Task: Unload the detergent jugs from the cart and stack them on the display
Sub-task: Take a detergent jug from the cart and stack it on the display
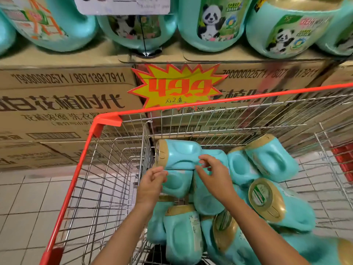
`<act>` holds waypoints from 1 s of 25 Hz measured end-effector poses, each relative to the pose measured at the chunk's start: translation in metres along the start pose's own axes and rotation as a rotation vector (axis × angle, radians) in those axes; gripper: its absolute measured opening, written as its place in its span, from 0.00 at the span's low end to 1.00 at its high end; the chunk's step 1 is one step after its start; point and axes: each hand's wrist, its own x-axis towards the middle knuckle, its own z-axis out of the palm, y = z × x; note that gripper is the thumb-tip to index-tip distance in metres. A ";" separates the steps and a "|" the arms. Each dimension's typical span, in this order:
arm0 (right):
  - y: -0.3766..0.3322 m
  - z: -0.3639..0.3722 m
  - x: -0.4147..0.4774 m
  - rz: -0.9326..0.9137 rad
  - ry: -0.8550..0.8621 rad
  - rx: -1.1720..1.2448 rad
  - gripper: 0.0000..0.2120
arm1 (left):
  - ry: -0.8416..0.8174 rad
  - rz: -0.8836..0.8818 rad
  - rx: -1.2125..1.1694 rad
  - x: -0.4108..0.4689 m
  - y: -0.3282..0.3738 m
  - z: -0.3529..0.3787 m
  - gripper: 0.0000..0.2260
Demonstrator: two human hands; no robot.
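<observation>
Several teal detergent jugs with gold caps lie piled in the wire cart (107, 169) with a red rim. The topmost jug (179, 153) lies on its side at the cart's far end, cap to the left. My left hand (152, 183) reaches up to its lower left edge, fingers curled just below the cap. My right hand (212, 173) touches the jug's lower right side, thumb and fingers loosely bent around its edge. Neither hand plainly grips it. More teal jugs with panda labels (212, 23) stand on the display of cardboard boxes (63, 104) beyond the cart.
A yellow and red starburst price sign (177, 87) hangs on the boxes. A white sign on a thin stand (122, 4) sits among the display jugs. White tiled floor (28, 203) lies left of the cart. A second wire cart edge (332, 150) shows at right.
</observation>
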 end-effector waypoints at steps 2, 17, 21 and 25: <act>0.008 0.018 0.028 -0.042 -0.090 -0.096 0.19 | 0.016 -0.034 0.023 0.013 -0.006 0.006 0.08; -0.001 0.049 0.075 -0.132 -0.266 -0.580 0.22 | 0.052 -0.077 -0.023 0.011 -0.024 0.000 0.05; -0.012 0.012 0.039 0.086 -0.146 -0.114 0.20 | 0.020 -0.091 -0.019 0.007 -0.018 0.003 0.11; -0.032 -0.030 -0.009 0.118 -0.042 0.180 0.19 | -0.050 -0.147 -0.182 -0.003 -0.010 0.003 0.13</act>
